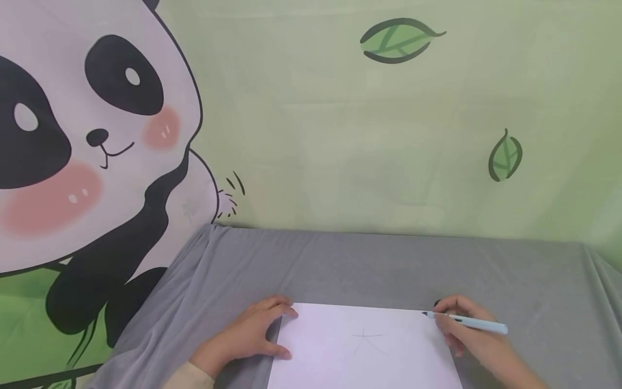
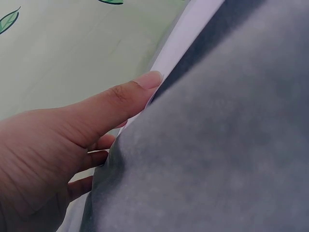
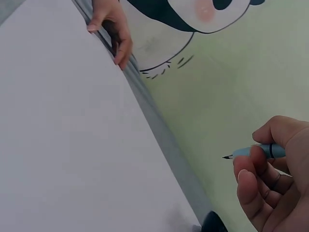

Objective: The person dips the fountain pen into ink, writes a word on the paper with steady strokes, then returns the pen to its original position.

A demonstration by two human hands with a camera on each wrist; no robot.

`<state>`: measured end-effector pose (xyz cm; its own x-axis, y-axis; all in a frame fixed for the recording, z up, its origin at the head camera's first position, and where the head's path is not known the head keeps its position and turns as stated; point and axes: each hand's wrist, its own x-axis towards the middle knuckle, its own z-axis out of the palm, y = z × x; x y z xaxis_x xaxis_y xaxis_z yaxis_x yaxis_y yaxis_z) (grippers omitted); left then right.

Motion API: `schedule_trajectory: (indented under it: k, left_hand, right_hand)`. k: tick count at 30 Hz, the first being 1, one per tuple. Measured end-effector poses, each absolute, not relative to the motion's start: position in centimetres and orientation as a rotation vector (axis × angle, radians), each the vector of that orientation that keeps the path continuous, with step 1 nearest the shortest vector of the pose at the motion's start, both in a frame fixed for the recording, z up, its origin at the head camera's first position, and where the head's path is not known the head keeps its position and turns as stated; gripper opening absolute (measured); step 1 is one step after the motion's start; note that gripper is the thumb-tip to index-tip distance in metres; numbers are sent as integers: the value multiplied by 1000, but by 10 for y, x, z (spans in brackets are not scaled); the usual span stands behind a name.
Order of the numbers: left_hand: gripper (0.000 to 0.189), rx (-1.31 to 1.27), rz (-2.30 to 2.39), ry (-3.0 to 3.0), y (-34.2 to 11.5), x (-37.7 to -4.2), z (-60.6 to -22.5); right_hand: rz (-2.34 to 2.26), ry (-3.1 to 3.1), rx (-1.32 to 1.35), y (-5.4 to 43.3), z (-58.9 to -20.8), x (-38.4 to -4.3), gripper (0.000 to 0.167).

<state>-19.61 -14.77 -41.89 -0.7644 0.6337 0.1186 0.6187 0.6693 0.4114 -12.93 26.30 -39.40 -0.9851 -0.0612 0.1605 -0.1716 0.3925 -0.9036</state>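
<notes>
A white sheet of paper (image 1: 320,367) lies on the grey cloth and bears a few thin grey strokes (image 1: 364,336) crossing near its middle. My left hand (image 1: 248,332) rests at the sheet's left edge, thumb and fingertips spread on the paper. The left wrist view shows that thumb (image 2: 120,99) along the sheet's edge. Over the far right corner, my right hand (image 1: 471,329) holds a light blue pencil (image 1: 481,324) between thumb and fingers. Its dark pointed tip (image 3: 228,157) faces left, toward the sheet. A small black rounded object (image 3: 214,223) shows by the sheet's corner.
Grey cloth (image 1: 330,265) covers the table, with folds at its left side. Behind it hangs a pale green backdrop (image 1: 301,135) printed with a large panda (image 1: 160,146) and leaves (image 1: 398,40).
</notes>
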Motion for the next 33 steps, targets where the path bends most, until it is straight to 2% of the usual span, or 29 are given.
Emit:
schedule_trajectory:
  k: [13,25,29,33]
  left_hand:
    - [66,1068,676,2848,-146,-195,-418]
    - [65,1080,683,2860,-145,-193,-418]
    - [65,1078,691,2854,-146,-193,-417]
    - [65,1069,694,2851,-147,-193,-418]
  right_hand:
    - [1582,-2497,19,285,-380,-130,18]
    - [1708,-2355,71,309,-376,-132,37]
    - [1677,-2369,8,311,-377,-132,36]
    - [1604,-2391,-28,314,-378,-128,29]
